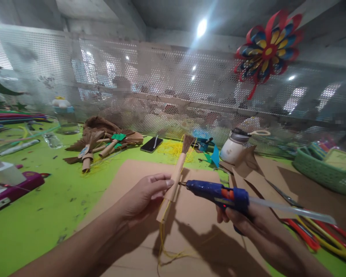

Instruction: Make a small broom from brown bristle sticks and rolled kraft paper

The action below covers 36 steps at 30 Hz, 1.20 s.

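My left hand (pixel 144 194) is closed round a small paper broom (pixel 177 171), a rolled tan handle with a brown fringed head pointing up and away. Yellow thread (pixel 163 234) hangs from its lower end onto the cardboard. My right hand (pixel 242 219) grips a blue glue gun (pixel 219 193) with an orange trigger. The gun's nozzle touches the broom handle at mid-length. A clear glue stick (pixel 291 209) juts out of the back of the gun to the right.
A cardboard sheet (pixel 127 181) lies on the green table (pixel 46 207). Finished paper brooms (pixel 103 142) are piled at the back left, beside a black phone (pixel 151 144). A white jug (pixel 233 148), scissors (pixel 282 194), a green basket (pixel 320 169) and coloured tubes (pixel 320 234) sit right. Perforated screen behind.
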Tool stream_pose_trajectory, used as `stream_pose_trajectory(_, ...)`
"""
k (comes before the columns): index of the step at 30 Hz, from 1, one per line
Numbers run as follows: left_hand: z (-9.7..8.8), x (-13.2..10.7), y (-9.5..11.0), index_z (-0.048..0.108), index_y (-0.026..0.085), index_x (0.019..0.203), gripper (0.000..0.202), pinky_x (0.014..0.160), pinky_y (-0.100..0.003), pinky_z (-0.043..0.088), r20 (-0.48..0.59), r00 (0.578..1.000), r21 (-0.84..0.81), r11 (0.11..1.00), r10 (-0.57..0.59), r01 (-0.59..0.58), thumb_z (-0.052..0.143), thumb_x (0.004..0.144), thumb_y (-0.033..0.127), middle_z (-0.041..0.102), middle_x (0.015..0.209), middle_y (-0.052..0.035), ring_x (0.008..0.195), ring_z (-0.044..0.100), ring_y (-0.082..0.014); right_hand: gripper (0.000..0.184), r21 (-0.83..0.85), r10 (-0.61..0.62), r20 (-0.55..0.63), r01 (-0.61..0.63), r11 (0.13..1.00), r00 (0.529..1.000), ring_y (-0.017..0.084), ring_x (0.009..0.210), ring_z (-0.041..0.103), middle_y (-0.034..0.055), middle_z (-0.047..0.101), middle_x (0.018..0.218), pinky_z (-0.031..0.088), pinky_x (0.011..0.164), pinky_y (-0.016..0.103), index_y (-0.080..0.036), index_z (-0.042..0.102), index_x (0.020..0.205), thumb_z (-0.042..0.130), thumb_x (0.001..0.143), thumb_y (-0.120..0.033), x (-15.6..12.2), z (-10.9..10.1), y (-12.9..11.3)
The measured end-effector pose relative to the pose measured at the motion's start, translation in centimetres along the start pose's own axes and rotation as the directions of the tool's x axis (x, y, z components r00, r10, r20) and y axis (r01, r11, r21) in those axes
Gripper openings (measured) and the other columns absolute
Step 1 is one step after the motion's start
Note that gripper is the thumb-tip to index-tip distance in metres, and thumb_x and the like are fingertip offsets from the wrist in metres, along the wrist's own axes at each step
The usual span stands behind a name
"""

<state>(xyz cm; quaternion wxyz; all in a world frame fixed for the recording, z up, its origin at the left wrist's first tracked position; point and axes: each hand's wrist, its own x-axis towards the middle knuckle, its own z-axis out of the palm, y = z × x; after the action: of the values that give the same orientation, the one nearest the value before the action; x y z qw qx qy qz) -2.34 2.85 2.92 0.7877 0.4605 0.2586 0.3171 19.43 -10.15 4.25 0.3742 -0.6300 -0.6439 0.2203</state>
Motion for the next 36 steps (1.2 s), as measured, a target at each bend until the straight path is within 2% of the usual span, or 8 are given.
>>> stream_pose_trajectory(6, 0.06, -0.15, -0.08, 0.071, 0.013, 0.092, 0.021, 0.069, -0.024, 0.049, 0.052, 0.999, -0.009, 1.0, 0.008, -0.008, 0.072, 0.074, 0.021, 0.07, 0.08, -0.0067, 0.071, 0.064, -0.0148, 0.044, -0.028, -0.02, 0.012, 0.021, 0.999, 1.0, 0.022, 0.075, 0.059, 0.0078, 0.062, 0.078, 0.048, 0.063, 0.033, -0.018, 0.062, 0.081, 0.039, 0.091, -0.054, 0.37, -0.17, 0.56)
stream_pose_trajectory(12, 0.31, -0.32, 0.09, 0.071, 0.013, 0.093, 0.024, 0.067, -0.023, 0.049, 0.05, 0.999, -0.029, 1.0, 0.007, -0.006, 0.074, 0.071, 0.02, 0.07, 0.081, -0.0078, 0.071, 0.064, -0.0152, 0.041, -0.011, -0.088, 0.015, 0.088, 0.996, 0.996, 0.021, 0.073, 0.059, 0.0078, 0.062, 0.077, 0.048, 0.062, 0.033, -0.018, 0.062, 0.08, 0.04, 0.092, -0.05, 0.72, -0.32, 0.97)
stream_pose_trajectory(17, 0.21, -0.19, 0.11, 0.071, 0.012, 0.09, 0.02, 0.068, -0.024, 0.049, 0.044, 0.999, -0.017, 1.0, 0.01, -0.01, 0.074, 0.072, 0.02, 0.07, 0.081, -0.0076, 0.07, 0.064, -0.0147, 0.044, 0.014, -0.015, 0.051, 0.014, 1.0, 0.999, 0.022, 0.074, 0.06, 0.0088, 0.062, 0.079, 0.049, 0.061, 0.033, -0.018, 0.062, 0.08, 0.04, 0.09, -0.054, 0.5, -0.29, 0.8)
stream_pose_trajectory(21, 0.06, -0.12, 0.2, 0.07, 0.013, 0.096, 0.025, 0.063, -0.021, 0.048, 0.022, 1.0, -0.025, 1.0, 0.011, -0.01, 0.074, 0.072, 0.019, 0.07, 0.08, -0.0073, 0.068, 0.063, -0.0133, 0.042, 0.092, 0.018, 0.043, -0.022, 0.996, 0.999, 0.022, 0.074, 0.06, 0.0071, 0.061, 0.078, 0.05, 0.062, 0.032, -0.019, 0.061, 0.08, 0.043, 0.088, -0.057, 0.04, -0.12, 0.26)
stream_pose_trajectory(27, 0.12, -0.12, 0.04, 0.07, 0.013, 0.092, 0.023, 0.068, -0.023, 0.049, 0.013, 1.0, -0.013, 1.0, 0.006, -0.006, 0.075, 0.07, 0.021, 0.07, 0.082, -0.0073, 0.072, 0.063, -0.0148, 0.043, 0.03, 0.021, -0.015, -0.02, 0.999, 1.0, 0.021, 0.072, 0.058, 0.0074, 0.061, 0.078, 0.049, 0.06, 0.033, -0.018, 0.062, 0.082, 0.042, 0.089, -0.056, 0.25, 0.22, 0.43)
stream_pose_trajectory(32, 0.29, -0.1, -0.06, 0.07, 0.014, 0.09, 0.025, 0.067, -0.023, 0.047, 0.004, 1.0, -0.019, 1.0, 0.005, -0.005, 0.077, 0.068, 0.021, 0.068, 0.078, -0.0053, 0.068, 0.062, -0.0138, 0.038, 0.004, -0.039, 0.01, 0.039, 0.999, 0.999, 0.02, 0.074, 0.06, 0.0081, 0.062, 0.081, 0.051, 0.063, 0.032, -0.018, 0.06, 0.08, 0.042, 0.091, -0.05, 0.64, 0.24, 1.02)
stream_pose_trajectory(36, 0.01, 0.09, -0.13, 0.07, 0.013, 0.091, 0.023, 0.067, -0.023, 0.047, 0.022, 1.0, 0.006, 1.0, 0.014, -0.014, 0.075, 0.07, 0.022, 0.069, 0.078, -0.0057, 0.069, 0.062, -0.014, 0.037, 0.016, -0.018, 0.013, 0.018, 1.0, 1.0, 0.021, 0.077, 0.06, 0.0087, 0.062, 0.083, 0.052, 0.066, 0.033, -0.018, 0.06, 0.084, 0.043, 0.091, -0.05, 0.34, -0.04, 0.91)
